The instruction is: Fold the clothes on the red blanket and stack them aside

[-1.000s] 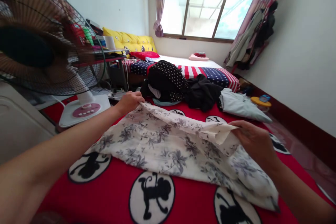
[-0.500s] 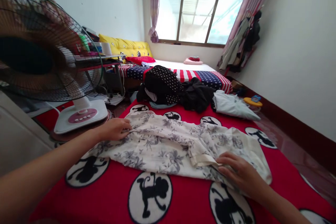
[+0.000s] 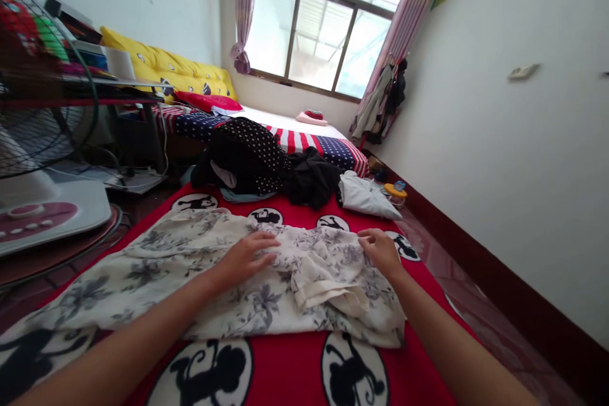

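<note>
A white garment with a grey flower print (image 3: 143,273) lies spread across a red bedspread with monkey medallions (image 3: 280,368). Its short sleeve with a cream hem (image 3: 328,292) is folded in over the body of the garment. My left hand (image 3: 250,257) is over the garment's middle, palm down with its fingers apart and nothing in them. Whether it touches the cloth is hard to see. At the far right edge of the garment, my right hand (image 3: 378,250) has its thumb and fingers pinched on the cloth.
Dark clothes (image 3: 309,177), a polka-dot black item (image 3: 247,152) and a folded pale garment (image 3: 366,196) lie at the bed's far end. A fan (image 3: 42,203) stands at left. Beyond is another bed (image 3: 280,120); a wall (image 3: 499,171) rises at right.
My left hand has let go of the garment's left end and moved right over its middle. The right hand has left the sleeve hem for the far edge. The view has turned right.
</note>
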Available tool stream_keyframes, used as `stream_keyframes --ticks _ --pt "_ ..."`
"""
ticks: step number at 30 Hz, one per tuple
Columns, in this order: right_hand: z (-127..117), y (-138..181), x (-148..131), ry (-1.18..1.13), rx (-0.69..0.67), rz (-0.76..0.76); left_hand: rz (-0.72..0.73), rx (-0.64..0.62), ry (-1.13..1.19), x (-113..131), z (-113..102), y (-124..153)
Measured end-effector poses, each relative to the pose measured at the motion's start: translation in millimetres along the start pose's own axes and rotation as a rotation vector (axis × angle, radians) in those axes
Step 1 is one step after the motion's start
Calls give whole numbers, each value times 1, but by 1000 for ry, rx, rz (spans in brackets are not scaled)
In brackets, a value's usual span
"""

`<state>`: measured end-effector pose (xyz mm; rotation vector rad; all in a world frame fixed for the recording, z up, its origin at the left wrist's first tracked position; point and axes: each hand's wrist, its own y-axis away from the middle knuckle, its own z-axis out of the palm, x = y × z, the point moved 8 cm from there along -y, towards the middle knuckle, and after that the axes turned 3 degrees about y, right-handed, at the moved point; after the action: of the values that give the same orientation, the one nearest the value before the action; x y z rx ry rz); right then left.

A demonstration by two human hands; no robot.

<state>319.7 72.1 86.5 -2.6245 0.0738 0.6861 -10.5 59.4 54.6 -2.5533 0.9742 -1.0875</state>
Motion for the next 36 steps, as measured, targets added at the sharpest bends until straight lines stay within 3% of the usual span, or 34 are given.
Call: stream_keyframes --ticks 3,7,11,14,16,20,25,28,31,33,36 --pt "4 -7 11 49 -10 4 9 -44 13 14 22 5" --pt "0 -6 25 83 -9 -7 101 -144 12 43 31 12" --pt "5 0 25 42 -114 -80 211 -236 17 67 50 13" --pt "12 3 16 51 -178 -169 227 -232 48 73 64 10" --pt "10 0 14 93 -124 -192 216 -210 78 74 68 9" --pt "5 -5 29 156 6 -104 212 -198 113 74 68 11" --pt "11 5 36 233 -72 -43 236 -213 132 77 68 14" --pt "-1 4 17 419 -29 -20 265 -216 130 79 69 15" --pt "-9 3 -35 506 155 -145 293 -206 113 78 69 14" --pt "9 13 -76 333 152 -314 307 -200 96 77 70 13" --pt "63 38 -118 128 -37 -497 315 -203 68 75 73 15"
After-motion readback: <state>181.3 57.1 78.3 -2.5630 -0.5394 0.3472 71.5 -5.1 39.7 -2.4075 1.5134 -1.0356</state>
